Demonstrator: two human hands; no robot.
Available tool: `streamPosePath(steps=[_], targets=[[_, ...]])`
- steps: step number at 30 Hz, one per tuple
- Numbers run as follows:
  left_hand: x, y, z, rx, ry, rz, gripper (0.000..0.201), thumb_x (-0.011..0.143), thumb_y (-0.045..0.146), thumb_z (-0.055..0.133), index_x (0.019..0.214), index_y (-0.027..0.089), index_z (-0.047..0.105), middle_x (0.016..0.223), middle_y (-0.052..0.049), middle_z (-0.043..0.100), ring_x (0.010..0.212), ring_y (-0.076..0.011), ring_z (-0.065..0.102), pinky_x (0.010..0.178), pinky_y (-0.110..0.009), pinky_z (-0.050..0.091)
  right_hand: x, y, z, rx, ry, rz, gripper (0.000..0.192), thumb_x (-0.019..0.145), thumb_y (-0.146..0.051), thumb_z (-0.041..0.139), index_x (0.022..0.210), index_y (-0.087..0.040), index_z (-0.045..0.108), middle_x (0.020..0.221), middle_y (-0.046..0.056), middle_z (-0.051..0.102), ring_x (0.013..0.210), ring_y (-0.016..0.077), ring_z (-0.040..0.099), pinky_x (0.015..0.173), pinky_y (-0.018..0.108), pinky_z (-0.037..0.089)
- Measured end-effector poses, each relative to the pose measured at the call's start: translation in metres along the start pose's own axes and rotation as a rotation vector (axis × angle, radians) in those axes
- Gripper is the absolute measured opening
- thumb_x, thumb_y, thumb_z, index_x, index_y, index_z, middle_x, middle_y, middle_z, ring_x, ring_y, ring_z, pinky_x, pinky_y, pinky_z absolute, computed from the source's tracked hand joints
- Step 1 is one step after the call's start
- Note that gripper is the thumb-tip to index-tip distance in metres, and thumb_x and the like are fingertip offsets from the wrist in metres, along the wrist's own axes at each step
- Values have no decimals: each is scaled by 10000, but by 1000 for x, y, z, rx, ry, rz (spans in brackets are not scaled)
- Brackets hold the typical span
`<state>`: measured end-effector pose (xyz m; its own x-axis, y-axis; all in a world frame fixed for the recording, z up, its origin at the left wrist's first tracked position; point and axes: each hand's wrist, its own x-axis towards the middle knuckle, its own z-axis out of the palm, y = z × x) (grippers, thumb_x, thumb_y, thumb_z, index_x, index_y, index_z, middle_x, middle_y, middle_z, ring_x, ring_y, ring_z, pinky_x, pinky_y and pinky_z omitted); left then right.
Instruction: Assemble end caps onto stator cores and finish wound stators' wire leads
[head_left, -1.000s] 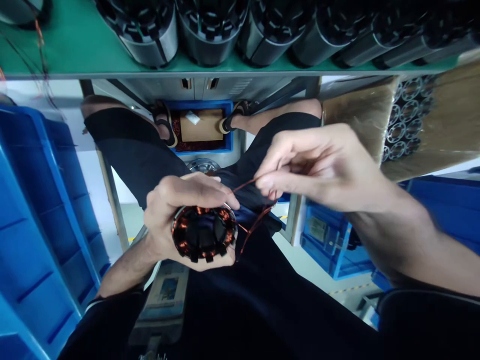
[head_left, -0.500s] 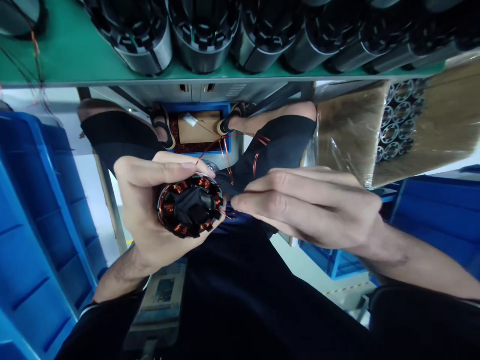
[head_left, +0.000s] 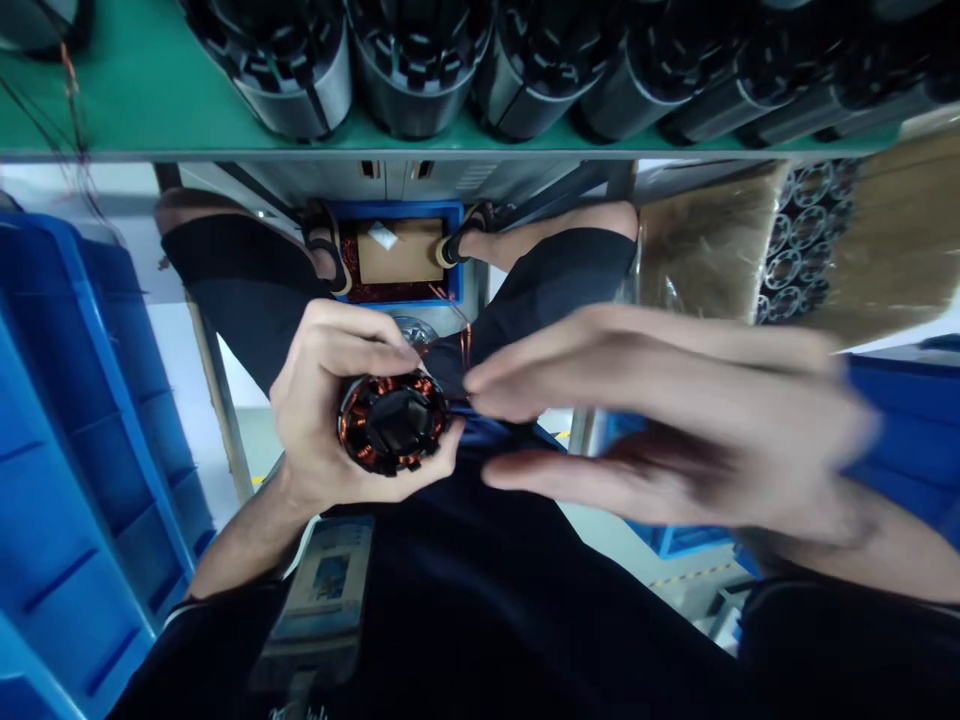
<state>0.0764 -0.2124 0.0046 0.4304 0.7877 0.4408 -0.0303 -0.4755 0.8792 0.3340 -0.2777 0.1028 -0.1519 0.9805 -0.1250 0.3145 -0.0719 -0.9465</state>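
Note:
My left hand [head_left: 322, 400] is wrapped round a motor stator [head_left: 392, 422], a black ring with copper coils in its slots. The stator's open end faces up toward me. To its right, my right hand [head_left: 660, 420] is open and blurred by motion, thumb and fingers apart, with no object visible between them. Loose copper wires [head_left: 466, 345] rise just beyond the right fingertips; whether the fingers touch them I cannot tell.
Several stators [head_left: 420, 95] stand along the green bench [head_left: 142, 110]. An open cardboard box [head_left: 705, 240] holds metal rings at right. Blue bins [head_left: 82, 440] flank me. Between my feet lies a blue tray [head_left: 397, 210] with cardboard and copper scraps.
My right hand has gone from pinched fingers beside the stator to an open, spread shape. My left hand and the stator have shifted slightly right, and the loose wires have swung.

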Motion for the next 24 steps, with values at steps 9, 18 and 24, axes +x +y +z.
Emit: streamPosePath(steps=[9, 18, 24], targets=[[-9, 3, -5, -22, -152, -91, 693, 714, 470, 1138, 1307, 350, 801, 1076, -34, 779, 914, -268, 782, 742, -460, 644, 12, 79, 0, 191, -171, 110, 221, 1020, -459, 976, 974, -255, 903, 726, -36, 796, 553, 121, 687, 506, 274, 520], [-3, 5, -7, 439, -255, 132, 362, 900, 330, 952, 1192, 258, 751, 1081, -49, 824, 877, -195, 799, 623, -310, 573, -3, 17, 23, -288, -42, -30, 663, 1120, -156, 620, 1763, -314, 609, 1567, 96, 787, 1204, 260, 832, 997, 388, 723], [11, 22, -1, 389, -244, 132, 287, 927, 259, 921, 1142, 225, 734, 1060, -31, 848, 893, -181, 818, 762, -314, 645, 3, 7, 42, -192, -181, 65, 213, 1220, -214, 536, 1428, -203, 584, 967, -5, 759, 748, 144, 724, 706, 265, 610]])
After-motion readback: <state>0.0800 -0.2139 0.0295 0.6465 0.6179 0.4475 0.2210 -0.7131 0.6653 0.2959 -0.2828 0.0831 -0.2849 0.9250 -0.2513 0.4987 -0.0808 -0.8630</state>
